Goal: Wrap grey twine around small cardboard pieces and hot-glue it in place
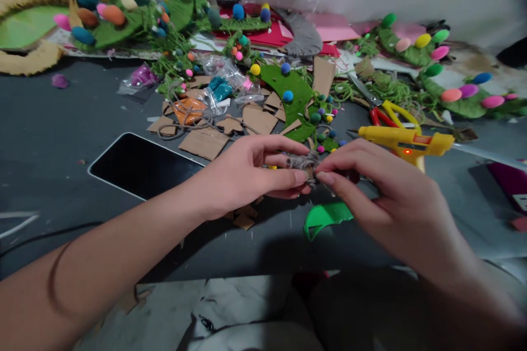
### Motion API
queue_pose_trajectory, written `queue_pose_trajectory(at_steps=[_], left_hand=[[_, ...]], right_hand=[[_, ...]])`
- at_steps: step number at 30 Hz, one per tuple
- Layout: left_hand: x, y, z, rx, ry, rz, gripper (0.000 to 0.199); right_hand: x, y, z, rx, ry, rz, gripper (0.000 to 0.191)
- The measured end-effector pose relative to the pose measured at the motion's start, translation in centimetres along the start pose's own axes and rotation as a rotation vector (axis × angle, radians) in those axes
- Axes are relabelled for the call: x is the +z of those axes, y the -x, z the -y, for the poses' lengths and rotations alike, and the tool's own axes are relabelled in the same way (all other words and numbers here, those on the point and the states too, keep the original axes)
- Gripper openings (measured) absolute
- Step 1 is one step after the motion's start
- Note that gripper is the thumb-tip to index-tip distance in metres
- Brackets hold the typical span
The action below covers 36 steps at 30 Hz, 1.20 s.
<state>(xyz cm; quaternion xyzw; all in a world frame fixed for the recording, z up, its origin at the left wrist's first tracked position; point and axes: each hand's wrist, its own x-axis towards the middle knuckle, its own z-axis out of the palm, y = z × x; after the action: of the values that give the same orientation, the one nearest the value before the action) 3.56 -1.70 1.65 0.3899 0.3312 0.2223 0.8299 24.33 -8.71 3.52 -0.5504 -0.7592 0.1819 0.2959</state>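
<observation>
Head view: my left hand (242,173) and right hand (395,194) pinch a small grey yarn-wrapped bundle (303,161) I judge light, soft, best held by its sides.

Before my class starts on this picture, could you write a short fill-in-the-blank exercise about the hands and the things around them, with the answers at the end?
1. The small yarn-wrapped piece between the left hand and the right hand is mainly ____ in colour.
2. The dark-screened device lies nearer the ____ hand.
3. The glue gun has a ____ body.
4. The flat brown pieces beyond the left hand are made of ____.

Missing words: grey; left; yellow; cardboard.
</observation>
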Motion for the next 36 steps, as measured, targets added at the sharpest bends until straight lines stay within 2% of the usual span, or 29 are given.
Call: queue_pose_trajectory(at_steps=[8,14,17,24,31,33,36], left_hand=[[0.2,0.0,0.0,0.000,-0.029,-0.060,0.017],[0.3,0.1,0.0,0.005,-0.077,-0.058,0.016],[0.4,0.0,0.0,0.005,-0.081,-0.057,0.016],[0.3,-0.1,0.0,-0.013,-0.060,-0.053,0.016],[0.2,-0.1,-0.1,0.000,-0.043,-0.060,0.012],[0.2,-0.1,-0.1,0.007,-0.046,-0.064,0.014],[0.1,-0.1,-0.1,0.004,-0.052,-0.067,0.014]], right_hand=[[0.1,0.2,0.2,-0.045,0.015,-0.002,0.006],[0.2,0.2,0.1,-0.107,0.094,-0.051,0.005],[0.2,0.4,0.1,-0.169,0.130,-0.064,0.010],[0.3,0.7,0.0,-0.206,0.201,-0.094,0.021],[0.5,1.3,-1.0,-0.274,0.363,-0.068,0.036],[0.6,1.3,-1.0,-0.268,0.348,-0.057,0.041],[0.6,1.1,-0.6,-0.218,0.192,-0.063,0.045]])
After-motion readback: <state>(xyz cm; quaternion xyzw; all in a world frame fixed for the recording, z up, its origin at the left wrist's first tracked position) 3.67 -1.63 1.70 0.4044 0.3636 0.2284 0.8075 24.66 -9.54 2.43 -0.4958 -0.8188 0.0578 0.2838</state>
